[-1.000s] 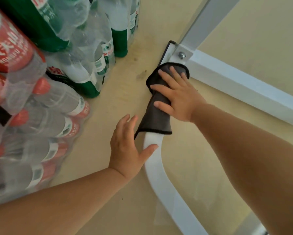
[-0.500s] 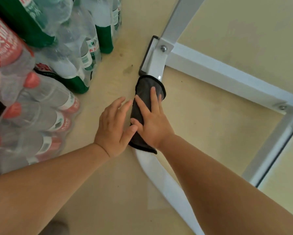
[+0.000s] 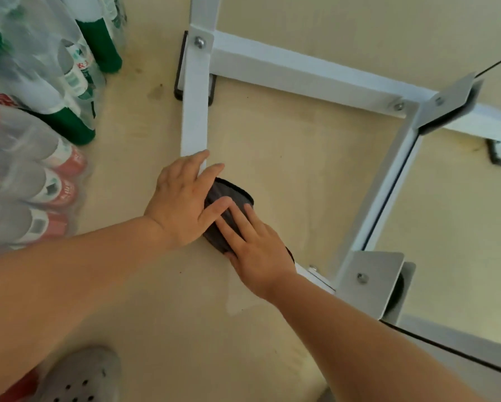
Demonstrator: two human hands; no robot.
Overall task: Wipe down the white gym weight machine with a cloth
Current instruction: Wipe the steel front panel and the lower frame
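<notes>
A pale yellow-beige smooth floor point(image 3: 301, 169) is filling the whole view. The white painted square-tube metal frame of the gym weight machine point(image 3: 195, 117) is lying across it, with one bar running from 12 o'clock down toward the centre. A second bar is branching off toward 3 o'clock, where it is meeting a third that is heading back toward 5 o'clock. Shrink-wrapped packs of clear plastic water bottles with green and red labels point(image 3: 25, 158) are crowding the 9-to-11 o'clock edge (their print is too blurred to read). The left hand point(image 3: 182, 204), its forearm stretching from 8 o'clock, is lying flat with fingers straight. Its fingertips are resting on the white bar and its thumb is touching the dark grey folded fabric cloth point(image 3: 231, 195), and it is gripping nothing. The right hand point(image 3: 258, 256), its forearm stretching from 5 o'clock, is pressing down on that cloth with fingers straight and slightly spread. The cloth itself is lying over the bar just below centre, between the two hands. A grey perforated rubber clog point(image 3: 80, 378) is showing at 7 o'clock, and a small silver bolt head point(image 3: 199, 42) is sitting in the frame joint at 12 o'clock.
</notes>
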